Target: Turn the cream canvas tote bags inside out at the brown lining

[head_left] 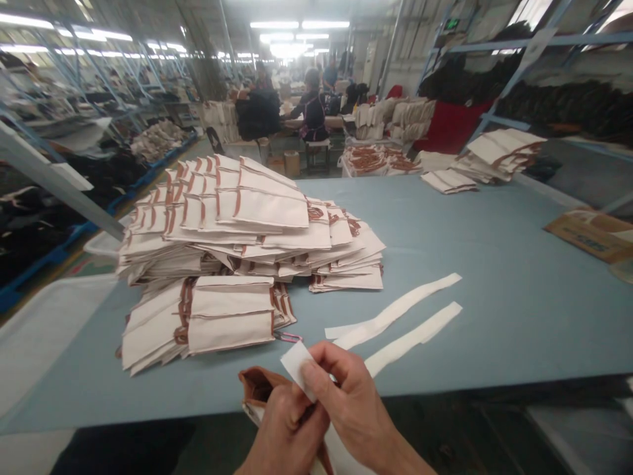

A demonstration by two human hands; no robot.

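Note:
My right hand [353, 402] pinches the end of a white fabric strip [295, 361] between thumb and fingers, just below the table's front edge. My left hand [284, 432] is closed on a folded cream piece with brown trim [257, 389], held against the strip. Both hands touch each other. Two more white strips [395, 310] lie on the blue table [494, 297] right behind my hands. A pink-handled tool [288, 337] lies next to the nearest stack.
Big stacks of cream pieces with brown trim [237, 224] fill the table's left half. More stacks [499, 155] sit at the far right corner. A cardboard sheet [591, 234] lies at the right edge. People sit working in the background [314, 109]. Shelving lines both sides.

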